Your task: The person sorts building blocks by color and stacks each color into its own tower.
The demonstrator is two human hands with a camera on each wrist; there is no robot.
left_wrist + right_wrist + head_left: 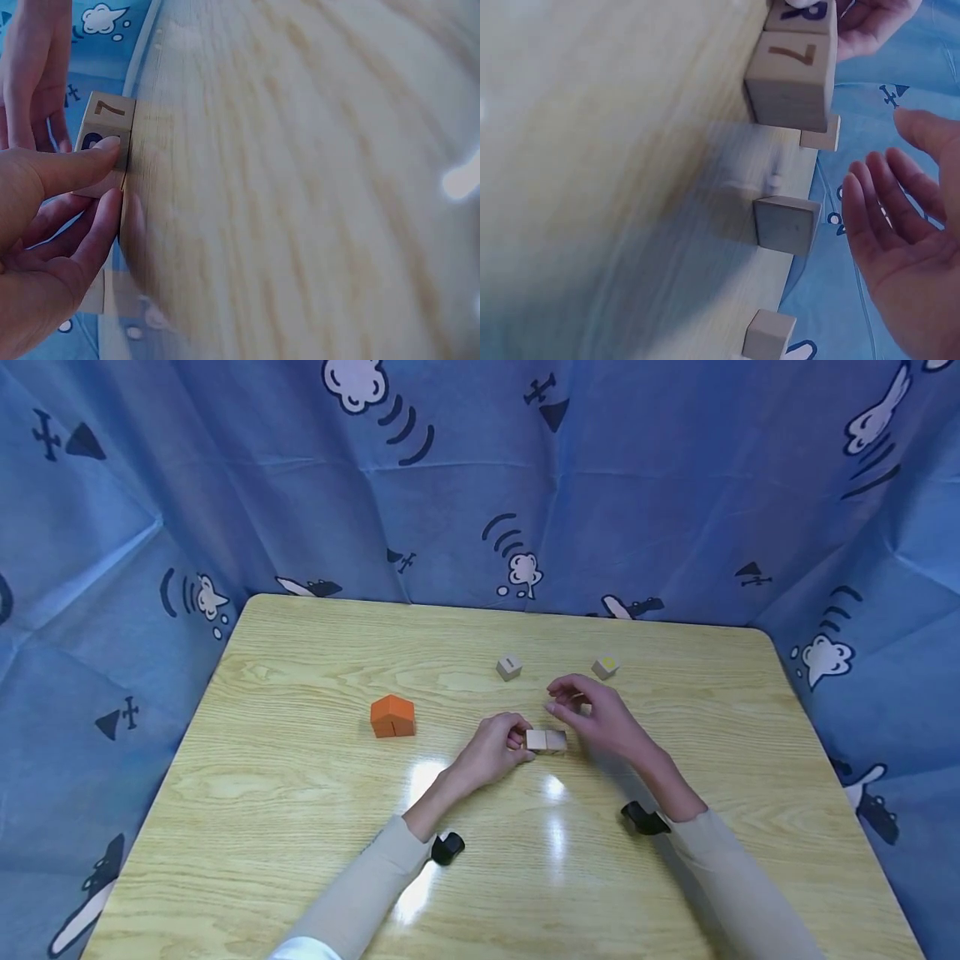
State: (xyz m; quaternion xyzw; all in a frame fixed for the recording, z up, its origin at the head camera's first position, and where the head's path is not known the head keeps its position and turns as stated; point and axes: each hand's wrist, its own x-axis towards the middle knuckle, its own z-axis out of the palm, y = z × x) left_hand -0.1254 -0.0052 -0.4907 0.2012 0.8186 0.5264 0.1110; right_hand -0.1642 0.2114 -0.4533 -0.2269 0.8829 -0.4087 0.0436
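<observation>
Two wooden cubes stand side by side on the table: a letter cube (808, 16) marked R and a number cube (791, 79) marked 7. My left hand (495, 748) pinches the letter cube between thumb and fingers; the thumb covers part of its letter in the left wrist view. To the right and slightly beyond the pair, my right hand (596, 718) is held above the table with loosely bent fingers and nothing in them. In the right wrist view, a gap separates its fingers (889, 214) from the number cube.
Farther back lie a cube with a dark stroke on top (509, 667) and a cube with a yellow mark (605, 667). An orange house-shaped block (392, 717) stands to the left. The wooden table (300, 827) is surrounded by a blue patterned cloth (450, 527).
</observation>
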